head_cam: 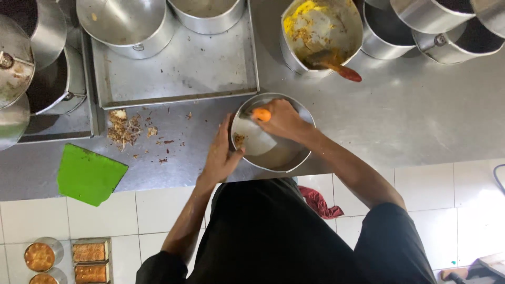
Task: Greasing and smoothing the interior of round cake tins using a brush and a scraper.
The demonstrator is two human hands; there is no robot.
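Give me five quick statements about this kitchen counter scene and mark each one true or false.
1. The right hand holds an orange-handled tool inside the round metal tin. True.
2. The left hand rests on the green scraper. False: it grips the rim of the round metal tin; the green scraper lies apart on the counter.
3. Crumbs lie on the counter beside the flat metal tray. True.
4. The pan with yellow batter is empty of tools. False: a red-tipped spatula sticks out of it.
5. The red cloth is on the counter. False: it lies lower, against the white tiles.
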